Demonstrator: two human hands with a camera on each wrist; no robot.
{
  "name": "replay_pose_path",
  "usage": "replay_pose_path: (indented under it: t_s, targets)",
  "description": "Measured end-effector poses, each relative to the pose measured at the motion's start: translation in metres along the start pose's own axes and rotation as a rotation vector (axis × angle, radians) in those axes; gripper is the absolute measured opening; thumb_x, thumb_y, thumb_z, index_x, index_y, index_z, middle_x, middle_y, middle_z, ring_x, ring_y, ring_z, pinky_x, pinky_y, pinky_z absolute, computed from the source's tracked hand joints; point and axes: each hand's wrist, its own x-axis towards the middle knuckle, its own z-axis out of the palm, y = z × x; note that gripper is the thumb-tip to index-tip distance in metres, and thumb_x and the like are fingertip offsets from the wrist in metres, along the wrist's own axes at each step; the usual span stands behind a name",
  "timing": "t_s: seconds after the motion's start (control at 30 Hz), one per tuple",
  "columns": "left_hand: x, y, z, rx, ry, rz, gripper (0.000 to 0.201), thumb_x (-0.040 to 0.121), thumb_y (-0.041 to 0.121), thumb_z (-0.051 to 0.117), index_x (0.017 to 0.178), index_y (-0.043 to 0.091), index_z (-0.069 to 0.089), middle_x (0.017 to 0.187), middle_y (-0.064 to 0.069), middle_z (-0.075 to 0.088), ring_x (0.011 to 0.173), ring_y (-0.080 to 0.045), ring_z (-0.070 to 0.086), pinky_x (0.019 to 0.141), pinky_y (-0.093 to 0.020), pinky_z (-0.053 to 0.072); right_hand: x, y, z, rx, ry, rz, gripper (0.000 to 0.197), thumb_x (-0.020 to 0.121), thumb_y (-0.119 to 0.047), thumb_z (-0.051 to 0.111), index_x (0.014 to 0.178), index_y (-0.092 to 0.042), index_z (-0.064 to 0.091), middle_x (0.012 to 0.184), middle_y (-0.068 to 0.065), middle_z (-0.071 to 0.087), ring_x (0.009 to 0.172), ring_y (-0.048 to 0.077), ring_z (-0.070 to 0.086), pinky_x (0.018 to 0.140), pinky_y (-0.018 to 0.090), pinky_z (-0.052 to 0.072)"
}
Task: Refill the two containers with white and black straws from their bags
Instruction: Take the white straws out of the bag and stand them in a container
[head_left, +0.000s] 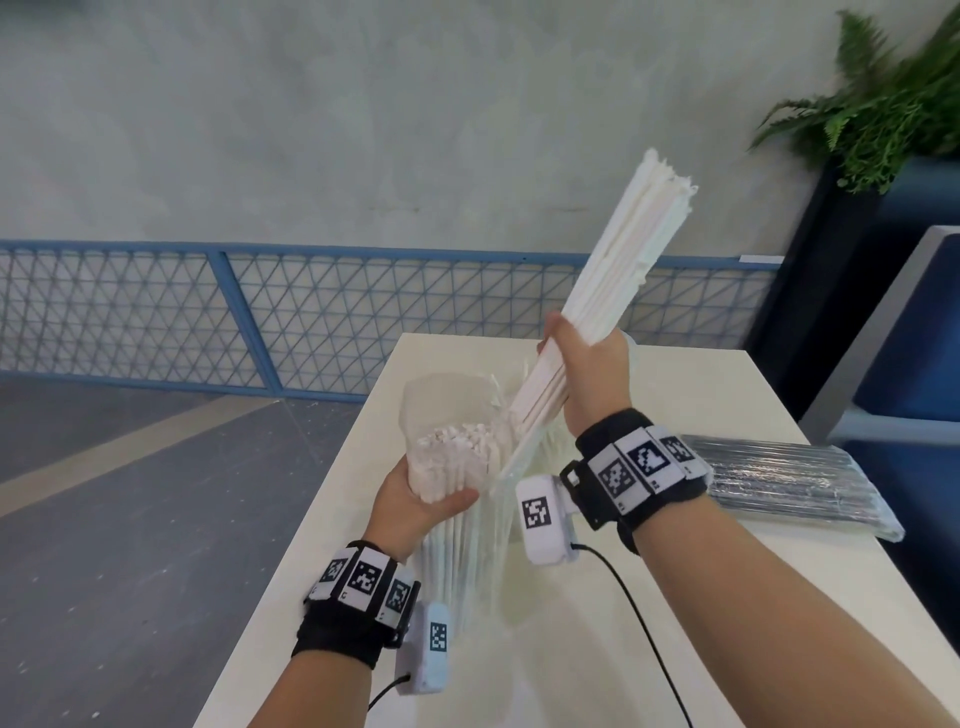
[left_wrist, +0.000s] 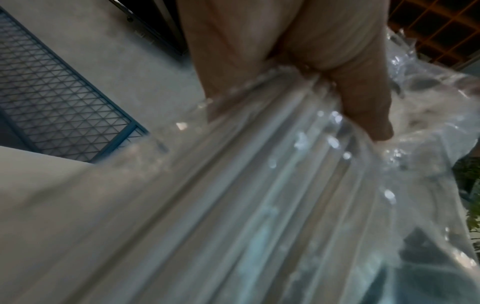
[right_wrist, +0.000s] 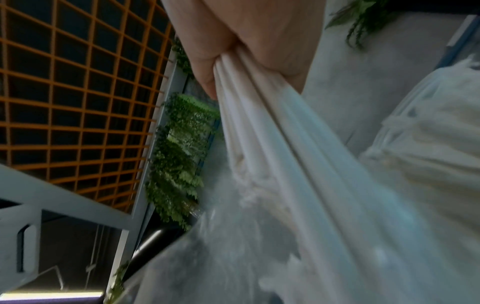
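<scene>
Head view: high above near end of tabletop (head_left: 649, 597), facing forward and down along it toward mesh fence (head_left: 156, 317) and grey wall beyond; both forearms in frame.

Left wrist view: very close under left hand (left_wrist: 298, 51), looking up along clear bag (left_wrist: 298, 195), blurred; mesh fence at left.

Right wrist view: very close under right hand (right_wrist: 246, 41), looking up along white straws (right_wrist: 272, 133) toward orange ceiling grid (right_wrist: 78, 92).

Shared by all three: bag of white straws.
</scene>
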Motion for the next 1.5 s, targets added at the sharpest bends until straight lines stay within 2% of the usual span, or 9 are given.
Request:
replay_pose_path:
  t_s: [0.23, 0.33, 0.47, 0.67, 0.77, 0.97, 1.17, 1.37, 1.5]
  targets:
    - [-0.001, 0.003, 0.004, -0.006, -0.015, 0.021, 0.061, 0.051, 0.018, 0.091, 0.103, 0.022, 0.06, 0.101, 0.0, 0.071, 0.098, -0.014, 0.067, 0.089, -0.036, 0.052, 0.027, -0.008, -0.006, 0.195, 0.124, 0.088, 0.038, 0.078, -0.015, 0.066, 0.107, 0.007, 0.055, 0.065, 0.007, 0.054, 0.063, 0.026, 0.057, 0.06, 0.031, 0.05]
    - [-0.003, 0.005, 0.01, 0.0, -0.015, 0.033, 0.067, 0.044, 0.022, 0.093, 0.102, 0.024, 0.06, 0.103, 0.001, 0.07, 0.099, -0.014, 0.066, 0.086, -0.032, 0.051, 0.022, -0.002, -0.002, 0.18, 0.123, 0.114, 0.027, 0.079, -0.015, 0.067, 0.099, 0.0, 0.055, 0.068, 0.005, 0.053, 0.061, 0.021, 0.056, 0.056, 0.026, 0.047]
    - [-0.003, 0.01, 0.017, 0.02, -0.011, 0.046, 0.055, 0.056, 0.01, 0.088, 0.099, 0.026, 0.059, 0.101, 0.004, 0.069, 0.096, -0.01, 0.065, 0.081, -0.024, 0.051, -0.002, 0.018, 0.006, 0.126, 0.005, 0.141, 0.019, 0.077, -0.009, 0.07, 0.088, -0.006, 0.055, 0.071, 0.007, 0.059, 0.067, 0.022, 0.061, 0.062, 0.031, 0.051]
    - [-0.003, 0.011, 0.016, 0.023, 0.05, 0.066, 0.056, 0.059, 0.012, 0.087, 0.107, 0.019, 0.058, 0.101, 0.006, 0.068, 0.095, -0.006, 0.063, 0.08, -0.019, 0.049, -0.021, 0.037, 0.015, 0.002, -0.101, 0.109, 0.034, 0.07, -0.013, 0.076, 0.092, 0.008, 0.06, 0.073, 0.01, 0.068, 0.074, 0.023, 0.065, 0.076, 0.039, 0.054]
    - [-0.001, 0.009, 0.015, 0.016, 0.07, 0.046, 0.059, 0.057, 0.017, 0.089, 0.108, 0.017, 0.06, 0.102, 0.002, 0.069, 0.097, -0.011, 0.064, 0.082, -0.025, 0.049, -0.019, 0.035, 0.017, 0.023, -0.094, 0.115, 0.024, 0.075, -0.011, 0.072, 0.091, 0.001, 0.058, 0.067, 0.004, 0.065, 0.072, 0.023, 0.065, 0.073, 0.04, 0.054]
    - [0.0, 0.008, 0.01, 0.001, 0.137, 0.019, 0.05, 0.062, 0.013, 0.085, 0.105, 0.017, 0.06, 0.101, 0.0, 0.069, 0.097, -0.016, 0.064, 0.081, -0.026, 0.048, -0.006, 0.026, 0.013, 0.161, -0.008, 0.204, 0.03, 0.081, -0.01, 0.067, 0.105, -0.001, 0.052, 0.08, 0.011, 0.059, 0.065, 0.017, 0.062, 0.054, 0.024, 0.048]
    - [-0.001, 0.008, 0.004, -0.045, 0.189, 0.006, 0.043, 0.065, 0.01, 0.083, 0.098, 0.024, 0.059, 0.096, 0.006, 0.067, 0.092, -0.009, 0.062, 0.083, -0.027, 0.046, 0.026, -0.011, -0.005, 0.2, 0.105, 0.122, 0.045, 0.081, -0.011, 0.068, 0.119, 0.003, 0.048, 0.096, 0.012, 0.058, 0.085, 0.023, 0.061, 0.08, 0.036, 0.054]
    - [-0.001, 0.009, 0.002, -0.043, 0.209, 0.003, 0.047, 0.067, 0.01, 0.082, 0.105, 0.021, 0.056, 0.096, 0.008, 0.065, 0.091, -0.008, 0.06, 0.086, -0.028, 0.045, 0.047, -0.019, -0.015, 0.044, 0.179, -0.07, 0.04, 0.08, -0.016, 0.069, 0.113, -0.01, 0.047, 0.103, 0.005, 0.058, 0.099, 0.021, 0.058, 0.091, 0.036, 0.051]
    - [-0.002, 0.011, 0.004, -0.004, 0.203, 0.015, 0.05, 0.067, 0.013, 0.082, 0.107, 0.02, 0.055, 0.095, 0.011, 0.063, 0.091, -0.01, 0.058, 0.086, -0.027, 0.043, 0.037, 0.013, -0.017, -0.186, 0.085, -0.092, 0.053, 0.082, -0.018, 0.068, 0.127, -0.008, 0.043, 0.115, 0.004, 0.056, 0.107, 0.019, 0.053, 0.089, 0.029, 0.045]
